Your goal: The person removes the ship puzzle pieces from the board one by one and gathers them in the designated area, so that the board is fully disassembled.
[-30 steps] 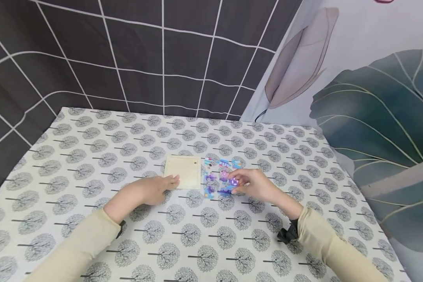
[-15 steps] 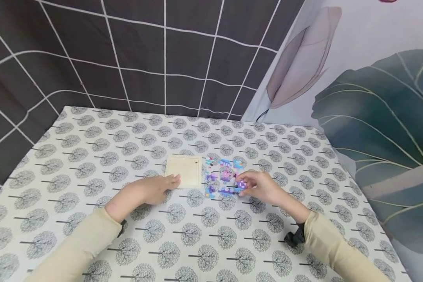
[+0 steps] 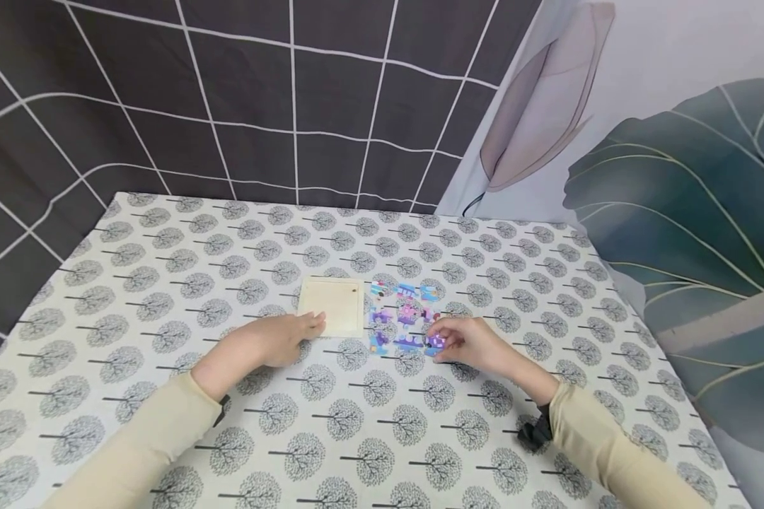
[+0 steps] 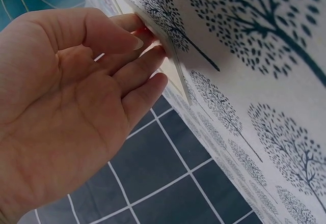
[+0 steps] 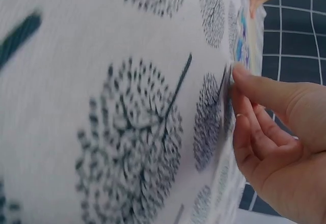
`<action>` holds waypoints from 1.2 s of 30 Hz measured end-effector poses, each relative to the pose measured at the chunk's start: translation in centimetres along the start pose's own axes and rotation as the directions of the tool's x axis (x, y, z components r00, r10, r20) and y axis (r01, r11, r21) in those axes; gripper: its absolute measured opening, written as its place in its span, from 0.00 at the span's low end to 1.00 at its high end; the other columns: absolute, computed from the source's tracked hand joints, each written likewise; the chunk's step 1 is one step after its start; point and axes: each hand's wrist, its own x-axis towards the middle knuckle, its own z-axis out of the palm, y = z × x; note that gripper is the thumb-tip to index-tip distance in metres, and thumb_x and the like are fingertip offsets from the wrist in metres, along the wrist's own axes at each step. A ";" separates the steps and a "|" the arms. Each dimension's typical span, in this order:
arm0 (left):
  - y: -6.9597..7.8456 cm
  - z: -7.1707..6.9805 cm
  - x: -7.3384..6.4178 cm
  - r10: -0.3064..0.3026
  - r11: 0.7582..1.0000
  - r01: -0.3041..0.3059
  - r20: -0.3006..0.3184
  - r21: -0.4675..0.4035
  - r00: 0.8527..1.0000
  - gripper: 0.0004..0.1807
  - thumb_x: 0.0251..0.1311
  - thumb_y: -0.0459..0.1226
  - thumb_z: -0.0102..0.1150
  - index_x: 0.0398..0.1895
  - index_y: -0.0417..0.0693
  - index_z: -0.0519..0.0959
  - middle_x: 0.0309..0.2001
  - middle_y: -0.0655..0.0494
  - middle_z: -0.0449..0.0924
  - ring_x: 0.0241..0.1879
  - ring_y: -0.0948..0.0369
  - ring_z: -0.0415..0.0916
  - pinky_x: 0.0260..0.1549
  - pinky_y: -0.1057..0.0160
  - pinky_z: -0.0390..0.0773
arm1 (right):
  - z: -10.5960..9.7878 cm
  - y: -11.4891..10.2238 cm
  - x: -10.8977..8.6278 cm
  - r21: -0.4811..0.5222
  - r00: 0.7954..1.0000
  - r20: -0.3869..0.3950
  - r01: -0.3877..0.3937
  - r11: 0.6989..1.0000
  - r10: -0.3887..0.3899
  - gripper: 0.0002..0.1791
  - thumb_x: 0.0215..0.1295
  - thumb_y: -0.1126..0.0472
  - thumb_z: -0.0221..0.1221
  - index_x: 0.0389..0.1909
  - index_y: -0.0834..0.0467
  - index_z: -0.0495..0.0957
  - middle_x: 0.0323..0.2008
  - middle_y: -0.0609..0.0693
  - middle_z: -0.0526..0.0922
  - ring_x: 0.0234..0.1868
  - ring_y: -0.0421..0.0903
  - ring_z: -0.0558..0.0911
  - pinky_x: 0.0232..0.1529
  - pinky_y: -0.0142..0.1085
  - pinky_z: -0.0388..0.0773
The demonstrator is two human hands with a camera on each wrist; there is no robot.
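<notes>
A cream square puzzle tray (image 3: 337, 307) lies flat on the cloth, a small dark mark near its upper right corner. My left hand (image 3: 283, 341) rests its fingertips on the tray's lower left edge; in the left wrist view those fingers (image 4: 145, 89) are loosely extended against the board. To the tray's right, several colourful puzzle pieces (image 3: 407, 311) lie in rough rows with small gaps. At the lower right of this group, my right hand (image 3: 474, 345) pinches a purple-and-blue puzzle piece (image 3: 434, 342), partly covered by the fingers. The right wrist view hides that piece behind the thumb.
A white cloth with grey tree prints (image 3: 356, 452) covers the table. Behind it hangs a dark curtain with a white grid (image 3: 248, 92). A pale curtain with large leaf prints (image 3: 675, 212) hangs to the right.
My right hand has moved right with the purple-and-blue piece, then slightly down, bringing it to the lower right of the group. The left hand stays on the tray.
</notes>
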 end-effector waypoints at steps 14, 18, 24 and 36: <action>0.4 0.0 -0.5 0.003 1.000 -0.003 -0.015 0.021 1.000 0.32 0.56 0.26 0.48 0.68 0.44 0.61 0.72 0.47 0.50 0.68 0.43 0.53 0.66 0.42 0.52 | 0.6 0.1 0.1 -0.043 0.999 -0.028 -0.040 0.998 0.039 0.19 0.45 0.63 0.70 0.41 0.56 0.79 0.32 0.45 0.79 0.31 0.38 0.75 0.33 0.28 0.78; 0.4 0.1 -0.5 0.002 0.999 -0.001 -0.024 0.049 1.000 0.31 0.58 0.27 0.48 0.68 0.43 0.61 0.71 0.47 0.52 0.68 0.43 0.53 0.66 0.42 0.53 | 0.8 0.2 0.1 -0.038 0.997 -0.043 -0.064 0.997 0.062 0.19 0.45 0.63 0.70 0.42 0.56 0.80 0.34 0.46 0.77 0.32 0.41 0.75 0.34 0.30 0.77; 0.2 0.3 -0.5 0.003 0.999 -0.002 -0.032 0.036 0.999 0.31 0.57 0.27 0.47 0.67 0.42 0.62 0.71 0.47 0.52 0.68 0.42 0.53 0.66 0.42 0.52 | 1.0 0.1 -0.1 -0.061 0.995 -0.043 -0.088 0.994 0.085 0.19 0.48 0.61 0.68 0.44 0.58 0.81 0.38 0.50 0.76 0.31 0.40 0.73 0.32 0.29 0.76; -1.3 -0.8 0.3 0.196 0.977 -0.209 -0.228 -0.033 0.954 0.25 0.64 0.33 0.47 0.66 0.42 0.64 0.70 0.48 0.56 0.69 0.46 0.53 0.68 0.44 0.48 | 0.6 0.8 -1.8 -0.101 0.993 -0.101 0.046 0.994 -0.057 0.25 0.52 0.62 0.67 0.54 0.58 0.75 0.43 0.52 0.74 0.34 0.43 0.75 0.34 0.32 0.79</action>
